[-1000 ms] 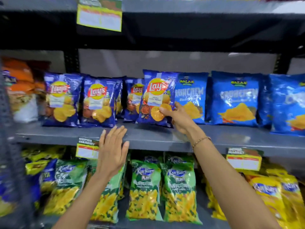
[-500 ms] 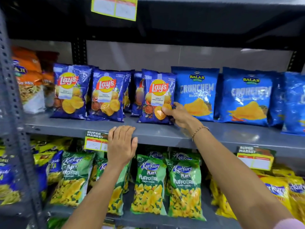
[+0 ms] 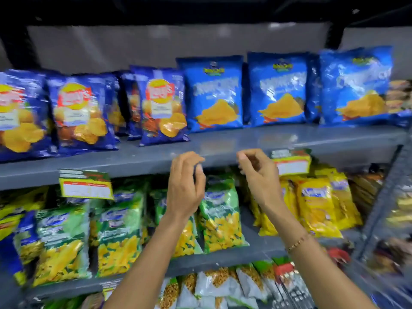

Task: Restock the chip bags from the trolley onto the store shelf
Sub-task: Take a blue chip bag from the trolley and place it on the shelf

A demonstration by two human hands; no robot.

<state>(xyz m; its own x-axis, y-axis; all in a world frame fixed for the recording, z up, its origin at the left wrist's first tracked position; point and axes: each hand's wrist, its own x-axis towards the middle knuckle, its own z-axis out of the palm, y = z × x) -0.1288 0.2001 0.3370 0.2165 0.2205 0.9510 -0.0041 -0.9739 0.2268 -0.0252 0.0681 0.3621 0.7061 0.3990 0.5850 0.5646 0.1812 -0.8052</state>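
Note:
Dark blue chip bags stand in a row on the grey shelf [image 3: 223, 150]; the rightmost one [image 3: 161, 110] stands upright beside a lighter blue bag [image 3: 214, 94]. My left hand [image 3: 186, 186] and my right hand [image 3: 259, 175] hover in front of the shelf edge, below the bags and touching none of them. Both hands hold nothing, with fingers loosely curled and apart. The picture is blurred by motion. The trolley is out of view.
Two more light blue bags [image 3: 278, 90] fill the shelf's right side. Below stand green bags [image 3: 220, 219] and yellow bags [image 3: 316, 208], with price tags [image 3: 87, 186] on the shelf edges. A metal upright [image 3: 388, 197] rises at the right.
My right hand let go of the dark blue bag and drew back from the shelf. My left hand lifted off the shelf edge. The view swung to the right and down.

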